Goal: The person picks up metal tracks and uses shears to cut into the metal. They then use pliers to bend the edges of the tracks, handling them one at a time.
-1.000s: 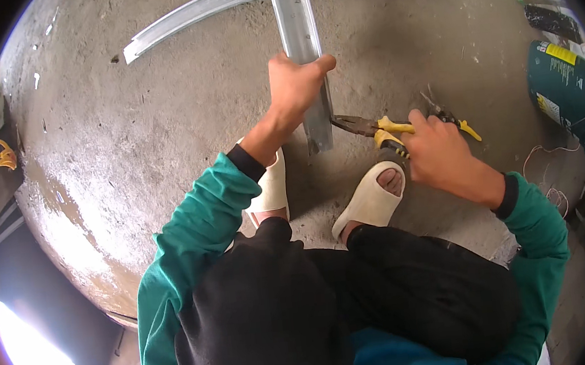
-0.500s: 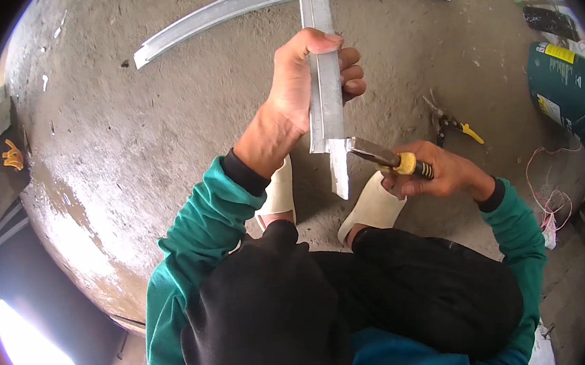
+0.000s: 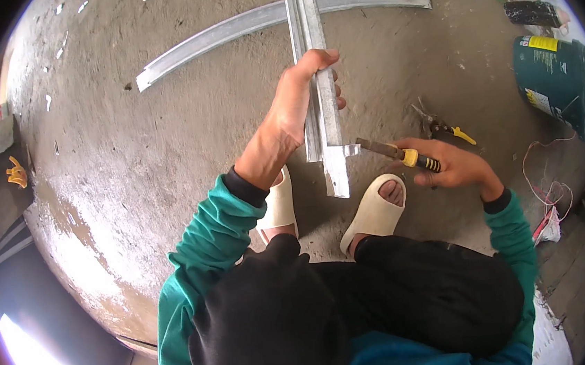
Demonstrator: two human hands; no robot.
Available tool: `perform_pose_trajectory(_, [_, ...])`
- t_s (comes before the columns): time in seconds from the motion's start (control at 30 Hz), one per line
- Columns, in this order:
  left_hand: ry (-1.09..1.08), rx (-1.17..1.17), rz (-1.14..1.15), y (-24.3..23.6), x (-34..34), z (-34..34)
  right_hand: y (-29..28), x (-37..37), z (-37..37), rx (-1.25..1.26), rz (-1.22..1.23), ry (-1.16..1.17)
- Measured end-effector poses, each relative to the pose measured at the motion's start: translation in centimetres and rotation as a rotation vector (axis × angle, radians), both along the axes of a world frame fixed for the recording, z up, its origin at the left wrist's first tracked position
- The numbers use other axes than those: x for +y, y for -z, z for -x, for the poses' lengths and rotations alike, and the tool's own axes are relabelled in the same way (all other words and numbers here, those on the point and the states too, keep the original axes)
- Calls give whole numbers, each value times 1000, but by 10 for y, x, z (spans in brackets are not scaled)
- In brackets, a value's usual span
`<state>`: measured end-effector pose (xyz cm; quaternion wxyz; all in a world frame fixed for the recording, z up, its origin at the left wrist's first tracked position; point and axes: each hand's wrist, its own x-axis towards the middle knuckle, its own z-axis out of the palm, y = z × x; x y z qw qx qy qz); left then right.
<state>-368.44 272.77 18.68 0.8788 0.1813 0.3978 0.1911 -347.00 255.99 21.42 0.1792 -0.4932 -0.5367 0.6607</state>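
My left hand (image 3: 297,95) is wrapped round a long galvanized metal channel (image 3: 329,120), thumb along its right edge. The channel's near end is cut into a narrower tongue, with a small tab bent out to the right. In my right hand (image 3: 456,162) are pliers (image 3: 412,158) with yellow and black handles. Their jaws point left, close beside the bent tab; whether they touch it I cannot tell. The channel's far end runs out of the top of the picture.
A second metal channel (image 3: 217,36) lies across the floor beyond. Yellow-handled snips (image 3: 444,127) lie right of my hands. A dark green bucket (image 3: 552,83), tangled thin wires (image 3: 551,194) and a yellow clamp-like object (image 3: 16,172) are farther out. My sandals (image 3: 372,214) are below the channel.
The tab at the channel's near end now sticks out to the right. The pliers have moved slightly right, off the channel's body. The snips, bucket and floor channel shift slightly in the view.
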Motion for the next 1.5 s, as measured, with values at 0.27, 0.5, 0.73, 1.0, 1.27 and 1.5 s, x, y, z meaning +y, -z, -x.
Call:
perform_pose_trajectory(0.27, [22,187,-262,15,-17,-31,86,-118,39,-996,-135,475])
perform_pose_trajectory(0.5, [1,177,-236,24,-29,-61,98,-136,-8,-1221,-449,670])
perform_pose_trajectory(0.73, [-69,203,-240,38,-34,-71,116,-124,-52,-1461,1,334])
perform_pose_trajectory(1.0, [-38,222,-331,62,-30,-63,105,-123,-56,-1402,-1,404])
perform_pose_trajectory(1.27, [-77,275,-428,54,-42,-71,20,-145,3,-106,287,914])
perform_pose_trajectory(1.5, [-119,242,-493,59,-46,-87,-17,-146,41,-208,315,673])
